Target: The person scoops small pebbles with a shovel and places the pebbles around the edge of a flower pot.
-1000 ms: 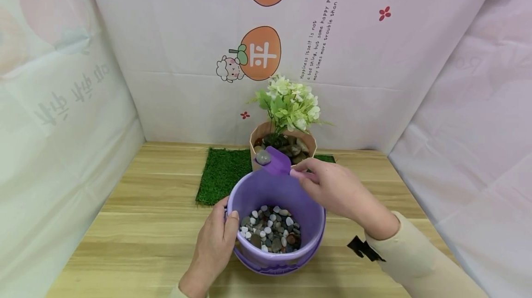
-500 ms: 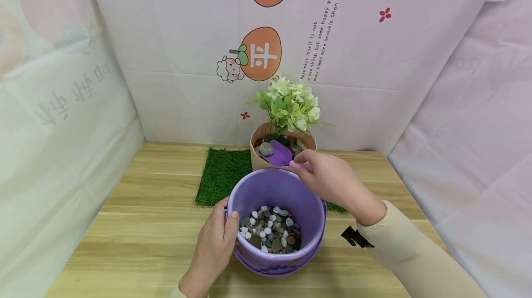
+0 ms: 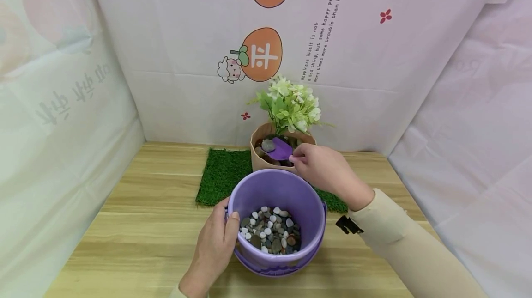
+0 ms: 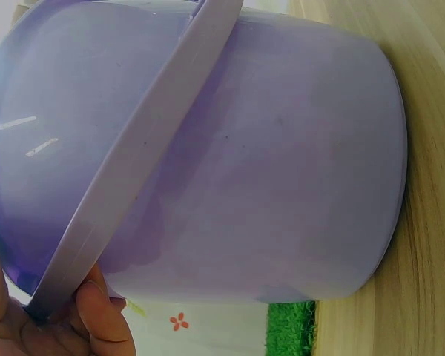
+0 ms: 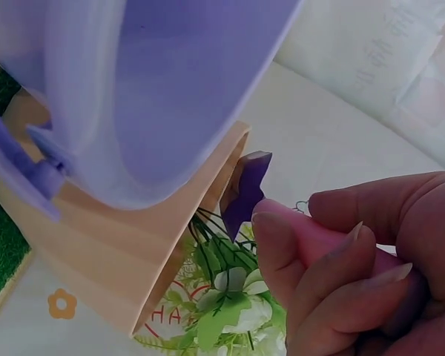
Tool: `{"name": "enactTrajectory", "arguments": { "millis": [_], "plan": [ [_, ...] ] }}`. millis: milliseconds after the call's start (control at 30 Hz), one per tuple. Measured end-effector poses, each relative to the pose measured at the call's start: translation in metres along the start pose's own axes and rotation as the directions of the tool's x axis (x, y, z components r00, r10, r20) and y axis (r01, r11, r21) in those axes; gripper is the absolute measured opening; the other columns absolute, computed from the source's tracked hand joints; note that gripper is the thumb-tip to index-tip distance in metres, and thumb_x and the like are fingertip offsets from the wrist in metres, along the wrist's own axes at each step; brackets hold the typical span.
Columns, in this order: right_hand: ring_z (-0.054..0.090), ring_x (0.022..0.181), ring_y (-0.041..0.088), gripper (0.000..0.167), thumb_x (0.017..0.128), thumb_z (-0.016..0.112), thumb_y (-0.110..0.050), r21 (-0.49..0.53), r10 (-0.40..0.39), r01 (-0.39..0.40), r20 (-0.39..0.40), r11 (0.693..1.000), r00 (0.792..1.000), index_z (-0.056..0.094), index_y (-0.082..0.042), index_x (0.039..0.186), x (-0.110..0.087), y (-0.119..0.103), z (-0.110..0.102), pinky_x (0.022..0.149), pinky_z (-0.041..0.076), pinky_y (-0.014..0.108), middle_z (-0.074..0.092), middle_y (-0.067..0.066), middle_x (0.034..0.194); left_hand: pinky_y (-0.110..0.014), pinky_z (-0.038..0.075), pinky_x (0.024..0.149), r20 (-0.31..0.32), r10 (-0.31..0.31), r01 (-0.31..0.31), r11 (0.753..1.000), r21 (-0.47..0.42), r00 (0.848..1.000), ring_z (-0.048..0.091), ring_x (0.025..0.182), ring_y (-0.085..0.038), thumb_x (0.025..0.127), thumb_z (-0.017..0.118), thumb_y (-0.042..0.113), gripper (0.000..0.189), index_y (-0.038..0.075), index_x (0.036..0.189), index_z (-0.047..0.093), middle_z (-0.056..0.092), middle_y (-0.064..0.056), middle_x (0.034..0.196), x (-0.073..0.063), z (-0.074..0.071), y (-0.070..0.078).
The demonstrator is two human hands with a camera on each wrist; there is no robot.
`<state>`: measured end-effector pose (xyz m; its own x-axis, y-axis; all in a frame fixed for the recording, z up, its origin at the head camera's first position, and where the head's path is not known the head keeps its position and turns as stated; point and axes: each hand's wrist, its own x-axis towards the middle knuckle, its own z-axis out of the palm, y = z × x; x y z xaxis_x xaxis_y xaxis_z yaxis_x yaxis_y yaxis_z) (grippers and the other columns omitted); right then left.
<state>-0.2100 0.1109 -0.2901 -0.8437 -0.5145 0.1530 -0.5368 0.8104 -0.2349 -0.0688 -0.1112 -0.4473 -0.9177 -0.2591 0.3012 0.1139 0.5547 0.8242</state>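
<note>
My right hand [image 3: 326, 168] grips the pink handle [image 5: 319, 237] of a small toy shovel, its purple blade [image 3: 281, 149] held over the open top of a peach flowerpot [image 3: 259, 161]. One grey stone [image 3: 268, 145] rests on the blade's left side. Below, a purple bucket [image 3: 305, 196] stands tilted slightly toward me with many white, grey and brown pebbles [image 3: 272, 231] in its bottom. My left hand [image 3: 216, 238] holds the bucket's left rim, thumb over the edge, fingers by the handle joint in the left wrist view. The bucket's handle [image 4: 133, 163] hangs down the near side.
White-green flowers [image 3: 293, 104] rise from the flowerpot, with larger stones around their stems. Under the pot lies a green turf mat [image 3: 224, 173] on the wooden table [image 3: 158, 224]. Printed cloth [image 3: 183, 48] covers the back and both sides.
My right hand and the shovel have moved forward from above the bucket's far rim to over the flowerpot, with the stone still on the blade. My left hand stays in place.
</note>
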Motion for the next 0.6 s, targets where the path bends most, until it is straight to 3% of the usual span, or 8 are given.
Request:
{"name": "enactTrajectory", "arguments": {
  "millis": [267,500,600],
  "plan": [
    [0.07,0.087,0.018,0.028,0.106,0.06,-0.029,-0.025,0.029,-0.028,0.053,0.999,0.998,0.073,-0.009,0.121,0.012,-0.002,0.001,0.086,0.058,0.046,0.077,0.004,0.11,-0.053,0.057,0.098,-0.005,0.012,-0.012,1.0,0.002,1.0,0.067,0.121,-0.032,0.108,0.05,0.027,0.044,0.008,0.147,0.053,0.068,-0.014,0.136,0.001,0.001,0.0],
    [0.073,0.105,0.025,0.031,0.106,0.059,-0.029,-0.051,0.042,-0.037,0.091,0.998,0.995,0.072,-0.008,0.125,0.02,-0.006,0.0,0.093,0.059,0.05,0.076,0.007,0.121,-0.053,0.056,0.1,-0.007,0.015,-0.015,1.0,-0.003,1.0,0.067,0.122,-0.031,0.108,0.05,0.027,0.044,0.008,0.147,0.053,0.067,-0.013,0.136,0.001,0.001,-0.001],
    [0.072,0.101,0.023,0.03,0.105,0.059,-0.029,-0.064,0.044,-0.037,0.107,0.997,0.993,0.072,-0.009,0.124,0.024,-0.007,0.0,0.092,0.059,0.049,0.076,0.006,0.119,-0.053,0.056,0.1,-0.005,0.017,-0.017,1.0,-0.002,1.0,0.066,0.122,-0.031,0.108,0.05,0.027,0.044,0.008,0.147,0.053,0.067,-0.013,0.137,0.001,0.001,-0.001]
  ]
}}
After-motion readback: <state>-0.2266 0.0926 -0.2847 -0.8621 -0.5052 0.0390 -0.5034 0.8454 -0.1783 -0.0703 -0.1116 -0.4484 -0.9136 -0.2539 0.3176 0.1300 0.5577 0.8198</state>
